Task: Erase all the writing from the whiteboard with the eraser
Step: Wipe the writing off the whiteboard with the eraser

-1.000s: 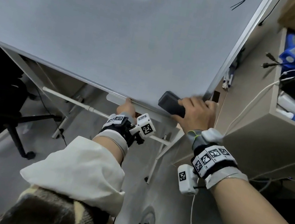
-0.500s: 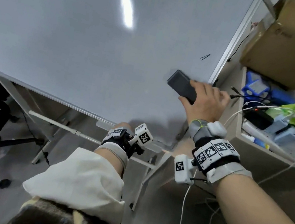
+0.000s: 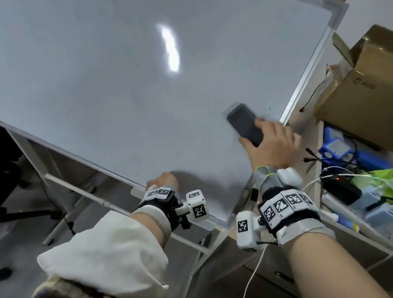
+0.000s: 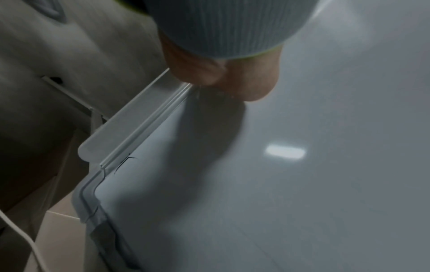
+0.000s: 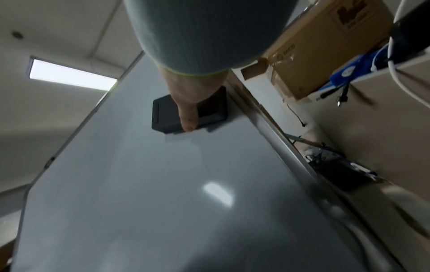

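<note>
Wiping near the right frame edge of whiteboard (image 3: 125,70): right hand (image 3: 272,146) grips eraser (image 3: 244,124), thumb and fingers (image 5: 187,117) clamped on its sides, pad flat on the surface. Left hand (image 3: 162,181) braces the bottom rail; its grip not readable. Keep pad flat, overlap passes. Small mark (image 4: 123,162) left at a lower corner: finish there.

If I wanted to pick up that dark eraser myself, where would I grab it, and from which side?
Probably by its two long edges, coming from the back. The eraser is a flat slab lying face-down against the whiteboard, so only its back and edges are free. The right hand holds it that way, thumb on one long edge.
</note>
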